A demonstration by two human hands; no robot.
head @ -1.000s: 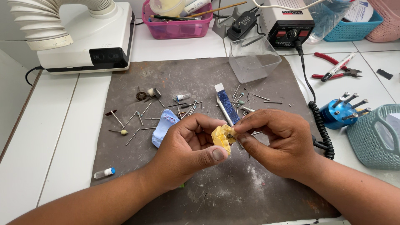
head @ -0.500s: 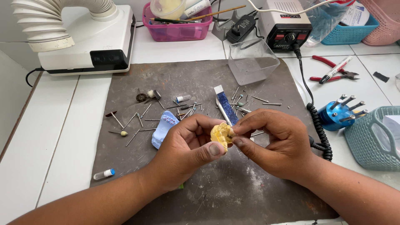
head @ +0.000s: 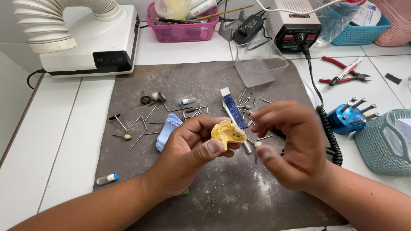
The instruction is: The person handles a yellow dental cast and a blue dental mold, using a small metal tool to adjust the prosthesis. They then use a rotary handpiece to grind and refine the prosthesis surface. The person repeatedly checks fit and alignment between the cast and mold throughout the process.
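— Progress on the yellow dental cast (head: 227,133)?

— You pinch it in your left hand (head: 190,154), thumb on its edge, above the grey mat (head: 128,102). Your right hand (head: 291,145) hovers at its three o'clock, fingers loosely curled, holding nothing that I can see. How finished it is, I cannot tell.

— Packages?

— Pink basket (head: 184,28) at twelve o'clock; white-labelled bag in the blue basket (head: 364,30) at one.

The dental cast (head: 227,133) was yellow, the impression (head: 168,130) beside it pale blue. The mat (head: 205,81) was dark grey and scratched, the worktop (head: 64,141) white-tiled. One basket (head: 182,26) was pink, the bur stand (head: 349,119) blue.
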